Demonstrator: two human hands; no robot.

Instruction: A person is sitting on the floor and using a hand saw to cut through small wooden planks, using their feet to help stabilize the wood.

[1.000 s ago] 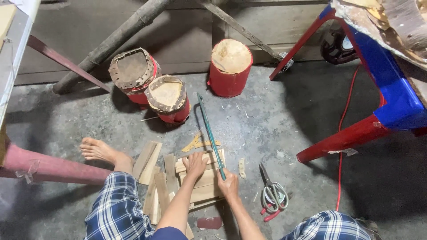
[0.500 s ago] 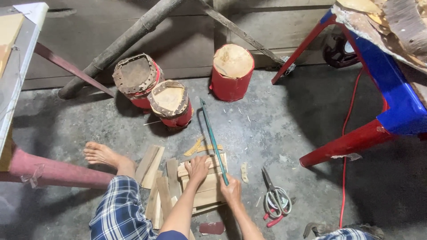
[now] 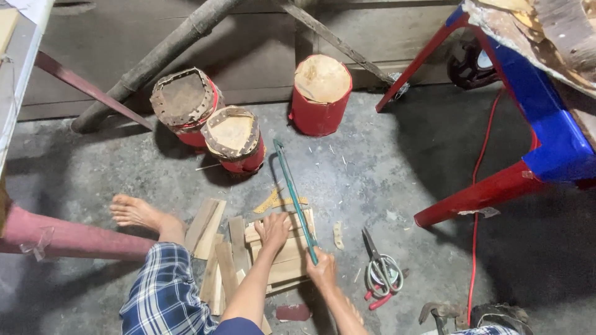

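Teal saw point(image 3: 294, 198) in right hand point(image 3: 323, 271), lengthwise away, tip toward red drums point(image 3: 321, 94)
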